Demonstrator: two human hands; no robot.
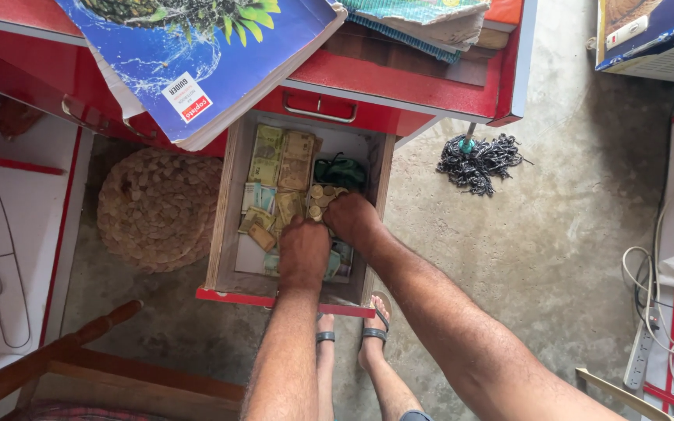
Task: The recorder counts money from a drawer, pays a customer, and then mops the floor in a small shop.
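Observation:
An open wooden drawer (222, 210) with a red front juts out from a red desk (399, 82). Inside lie several banknotes (278, 160), a heap of coins (320, 199) and a dark green pouch (341, 171). My left hand (303, 251) rests knuckles-up on the notes near the drawer's front, its fingers curled under; I cannot tell what it holds. Just to its right, my right hand (350, 217) reaches onto the coins, its fingers bent down among them and hidden from view.
A large blue book (196, 54) overhangs the desk edge above the drawer. A round woven mat (157, 206) lies on the floor to the left, a mop head (477, 160) to the right. A wooden chair (64, 359) stands lower left. A power strip and cables (641, 351) lie at right.

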